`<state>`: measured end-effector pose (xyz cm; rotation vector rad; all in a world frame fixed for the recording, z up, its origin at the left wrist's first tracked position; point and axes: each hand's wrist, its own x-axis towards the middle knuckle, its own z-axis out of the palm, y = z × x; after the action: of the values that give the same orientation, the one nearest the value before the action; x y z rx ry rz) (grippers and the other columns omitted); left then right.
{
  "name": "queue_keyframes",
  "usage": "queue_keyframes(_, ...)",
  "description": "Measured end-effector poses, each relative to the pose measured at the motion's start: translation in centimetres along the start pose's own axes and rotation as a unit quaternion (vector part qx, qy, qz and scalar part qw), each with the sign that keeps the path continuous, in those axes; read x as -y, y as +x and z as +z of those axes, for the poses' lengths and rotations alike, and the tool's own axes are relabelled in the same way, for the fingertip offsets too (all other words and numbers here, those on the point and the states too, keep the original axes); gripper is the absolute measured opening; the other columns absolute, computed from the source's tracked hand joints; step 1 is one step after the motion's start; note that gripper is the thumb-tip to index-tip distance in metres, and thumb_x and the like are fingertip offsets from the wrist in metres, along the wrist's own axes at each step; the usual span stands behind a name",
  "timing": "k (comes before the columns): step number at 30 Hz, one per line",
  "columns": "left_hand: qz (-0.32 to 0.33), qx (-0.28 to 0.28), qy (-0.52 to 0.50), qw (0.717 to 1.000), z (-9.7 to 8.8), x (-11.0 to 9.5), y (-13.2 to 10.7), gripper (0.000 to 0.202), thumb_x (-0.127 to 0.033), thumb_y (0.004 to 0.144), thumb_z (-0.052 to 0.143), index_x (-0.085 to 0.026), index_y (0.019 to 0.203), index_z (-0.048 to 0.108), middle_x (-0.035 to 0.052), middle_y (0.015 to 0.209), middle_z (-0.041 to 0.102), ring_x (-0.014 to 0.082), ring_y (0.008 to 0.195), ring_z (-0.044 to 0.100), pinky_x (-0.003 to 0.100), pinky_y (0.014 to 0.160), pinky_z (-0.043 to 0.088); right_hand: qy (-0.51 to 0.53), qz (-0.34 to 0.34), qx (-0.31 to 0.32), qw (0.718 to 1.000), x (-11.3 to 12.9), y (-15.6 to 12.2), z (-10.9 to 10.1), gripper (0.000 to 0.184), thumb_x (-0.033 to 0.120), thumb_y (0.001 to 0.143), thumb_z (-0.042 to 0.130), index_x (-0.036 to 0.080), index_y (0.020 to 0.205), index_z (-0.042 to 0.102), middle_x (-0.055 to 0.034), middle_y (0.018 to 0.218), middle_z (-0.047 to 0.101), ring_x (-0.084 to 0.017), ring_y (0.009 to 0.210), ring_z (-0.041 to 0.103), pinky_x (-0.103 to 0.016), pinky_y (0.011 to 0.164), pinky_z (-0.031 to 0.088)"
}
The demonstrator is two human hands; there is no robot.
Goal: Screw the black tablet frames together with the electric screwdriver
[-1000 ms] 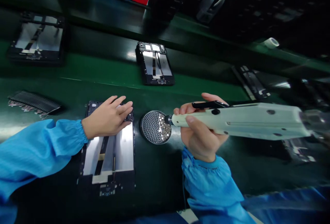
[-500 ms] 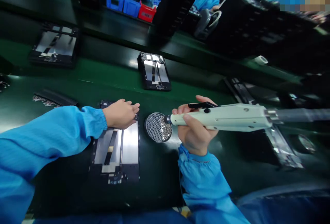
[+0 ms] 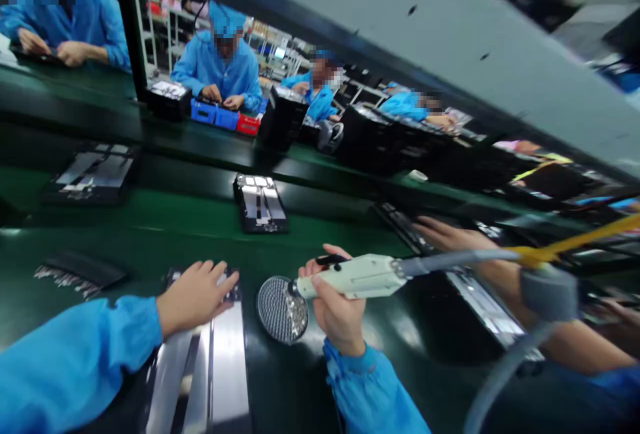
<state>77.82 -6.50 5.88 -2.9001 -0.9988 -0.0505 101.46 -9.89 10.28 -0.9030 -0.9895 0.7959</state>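
Head: electric screwdriver [image 3: 360, 275] horizontal, tip left.

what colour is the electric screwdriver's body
The screwdriver is off-white with a black lever; head view.

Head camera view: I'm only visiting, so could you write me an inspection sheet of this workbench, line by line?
Surface: glossy dark green bench.
Job's things: electric screwdriver, tip over a round screw dish; opened device panel left of the dish.
Clutter: second panel mid-belt; third panel far left; black toothed strip near left.
Hands: left hand flat, open, on the near panel; right hand grips the screwdriver.
Cables: grey hose leaves the screwdriver's rear; yellow cord above it.
Surroundings: co-worker's hand at right; people in blue coats opposite; blue and red bins.
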Motion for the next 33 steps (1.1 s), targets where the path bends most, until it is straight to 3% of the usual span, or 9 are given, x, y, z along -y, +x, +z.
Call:
queue_keyframes(5, -0.042, 0.003, -0.098, 0.994, 1.0, -3.3, -1.5, 0.050, -0.036, 0.095, 0.056, -0.034, 0.145, 0.051, 0.0172, 0.123, 0.064, 0.0367, 0.101, 0.066, 0.053, 0.079, 0.057, 0.015, 0.019, -0.011, 1.000, -1.9, 0.7, -0.5, 0.047, 0.025, 0.066, 0.085, 0.025, 0.108, 0.065, 0.0041, 0.071, 0.062, -0.012, 0.068, 0.059, -0.035, 0.071, 0.054)
queue_keyframes(11, -0.018, 0.025, -0.162, 0.986, 0.7, -4.4, -2.0, 0.044, -0.035, 0.089, 0.059, -0.022, 0.131, 0.062, 0.0184, 0.124, 0.062, 0.0361, 0.104, 0.064, 0.052, 0.084, 0.058, -0.001, 0.020, -0.013, 1.000, -1.6, 0.4, -0.4, 0.034, 0.030, 0.068, 0.086, 0.022, 0.096, 0.069, 0.0018, 0.070, 0.062, -0.013, 0.069, 0.060, -0.034, 0.070, 0.054)
queue_keyframes(15, 0.020, -0.032, -0.132, 0.991, 1.2, -4.7, -3.2, 0.051, -0.034, 0.097, 0.050, -0.017, 0.145, 0.051, 0.0233, 0.139, 0.056, 0.0384, 0.117, 0.061, 0.054, 0.095, 0.053, -0.005, -0.006, 0.023, 1.000, 0.2, -0.9, 1.2, 0.027, 0.024, 0.073, 0.081, 0.025, 0.097, 0.069, 0.0029, 0.067, 0.061, -0.012, 0.066, 0.058, -0.031, 0.065, 0.051)
queue_keyframes(18, 0.031, -0.069, -0.121, 0.990, 1.5, -4.9, -3.5, 0.049, -0.035, 0.102, 0.043, -0.014, 0.145, 0.053, 0.0248, 0.146, 0.052, 0.0395, 0.118, 0.060, 0.055, 0.093, 0.052, -0.023, -0.046, 0.079, 0.996, 1.1, -1.4, 3.0, 0.024, 0.018, 0.077, 0.075, 0.024, 0.099, 0.070, 0.0027, 0.066, 0.059, -0.013, 0.065, 0.057, -0.031, 0.062, 0.050)
queue_keyframes(23, 0.068, -0.092, -0.142, 0.983, 1.6, -4.7, -3.3, 0.047, -0.034, 0.104, 0.039, -0.012, 0.141, 0.058, 0.0168, 0.151, 0.050, 0.0384, 0.116, 0.062, 0.051, 0.088, 0.052, -0.055, -0.010, 0.123, 0.991, 1.1, -2.2, 5.0, 0.025, 0.017, 0.077, 0.072, 0.024, 0.101, 0.071, 0.0026, 0.069, 0.057, -0.014, 0.065, 0.056, -0.032, 0.060, 0.049)
queue_keyframes(28, 0.097, -0.119, -0.144, 0.978, 1.8, -4.7, -3.6, 0.049, -0.031, 0.102, 0.047, -0.008, 0.144, 0.054, 0.0194, 0.150, 0.050, 0.0444, 0.129, 0.055, 0.054, 0.092, 0.050, -0.093, 0.005, 0.130, 0.987, 0.7, -2.6, 5.1, 0.024, 0.017, 0.077, 0.072, 0.026, 0.099, 0.071, 0.0029, 0.071, 0.056, -0.014, 0.065, 0.055, -0.033, 0.059, 0.049)
queue_keyframes(33, 0.073, -0.112, -0.144, 0.981, 1.8, -5.2, -3.6, 0.046, -0.031, 0.099, 0.052, -0.009, 0.138, 0.060, 0.0187, 0.150, 0.049, 0.0472, 0.128, 0.055, 0.056, 0.091, 0.051, -0.115, 0.027, 0.133, 0.984, 1.1, -2.3, 5.1, 0.024, 0.019, 0.075, 0.077, 0.027, 0.097, 0.072, 0.0031, 0.071, 0.056, -0.013, 0.064, 0.055, -0.032, 0.058, 0.049)
